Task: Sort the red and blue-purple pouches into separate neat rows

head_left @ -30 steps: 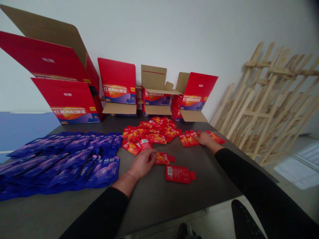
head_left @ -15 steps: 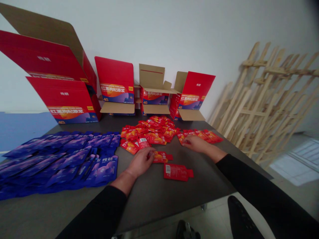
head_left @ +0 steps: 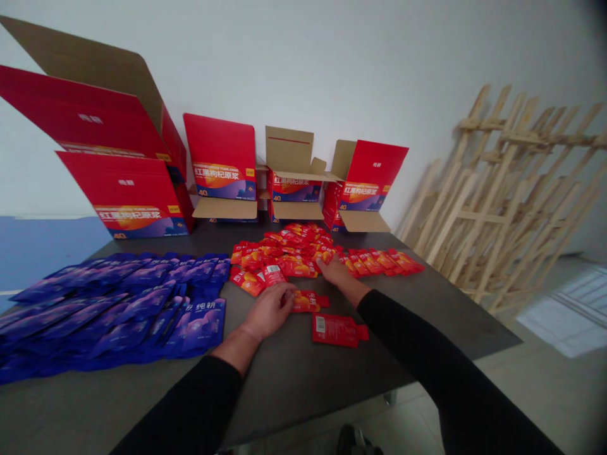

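My left hand (head_left: pixel 271 309) rests on the dark table with its fingers curled together at the left end of a flat red pouch (head_left: pixel 305 301), whose orange fruit print and spout side show to the right. Over the right edge of a heap of red pouches (head_left: pixel 296 243) is my right hand (head_left: pixel 334 272), its thumb and fingers closed around a red pouch (head_left: pixel 325 255); its fingertips are partly hidden. Closer to me lies another red pouch (head_left: pixel 334 330), back side up with a barcode. Right of the heap, several red pouches (head_left: pixel 379 260) overlap in a row.
Blue-purple pouches (head_left: pixel 118 309) cover the table's left side in overlapping layers. Along the wall stand open red cartons, among them a large one (head_left: pixel 137 196) at left and one (head_left: pixel 363 183) at right. Wooden easels (head_left: pixel 502 196) lean beyond the table's (head_left: pixel 446 322) right edge.
My right hand has moved left, from the row of red pouches to the edge of the heap. The left hand and the pouch at its fingers have barely moved. The view has shifted slightly.
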Available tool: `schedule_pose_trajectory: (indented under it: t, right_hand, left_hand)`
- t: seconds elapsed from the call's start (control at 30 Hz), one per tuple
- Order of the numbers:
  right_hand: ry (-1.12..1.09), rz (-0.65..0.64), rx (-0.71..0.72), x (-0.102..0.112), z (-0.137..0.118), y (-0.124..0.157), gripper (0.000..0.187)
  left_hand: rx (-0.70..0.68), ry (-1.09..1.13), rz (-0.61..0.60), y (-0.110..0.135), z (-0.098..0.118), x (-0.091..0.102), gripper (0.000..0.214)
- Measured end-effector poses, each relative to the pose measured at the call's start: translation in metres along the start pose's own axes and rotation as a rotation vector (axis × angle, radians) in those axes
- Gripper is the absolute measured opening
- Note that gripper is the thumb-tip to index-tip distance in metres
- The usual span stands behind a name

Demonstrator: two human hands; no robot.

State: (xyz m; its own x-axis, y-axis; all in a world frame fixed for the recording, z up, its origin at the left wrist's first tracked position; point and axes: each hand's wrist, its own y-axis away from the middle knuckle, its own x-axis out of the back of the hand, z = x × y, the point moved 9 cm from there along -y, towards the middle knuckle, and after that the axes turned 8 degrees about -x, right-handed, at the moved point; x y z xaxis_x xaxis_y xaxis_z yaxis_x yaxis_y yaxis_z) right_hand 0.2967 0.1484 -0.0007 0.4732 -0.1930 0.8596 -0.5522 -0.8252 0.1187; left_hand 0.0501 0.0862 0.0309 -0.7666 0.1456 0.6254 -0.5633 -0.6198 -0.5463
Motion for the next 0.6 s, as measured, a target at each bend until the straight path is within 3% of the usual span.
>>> schedule_pose_trajectory:
  t: [0.23, 0.47, 0.6]
  right_hand:
    - [0.065, 0.086, -0.106, -0.010, -0.016, 0.001, 0.080]
    - [0.127, 0.084, -0.042, -0.016, -0.036, 0.005, 0.080]
    - [0.123, 0.079, -0.027, -0.022, -0.044, 0.001, 0.080]
  left_hand:
    - [-0.019, -0.009, -0.003, 0.001, 0.001, -0.001, 0.021]
    - [-0.180, -0.062, -0.086, -0.003, 0.020, -0.005, 0.021]
    - [-0.188, -0.079, -0.098, -0.004, 0.019, -0.007, 0.024]
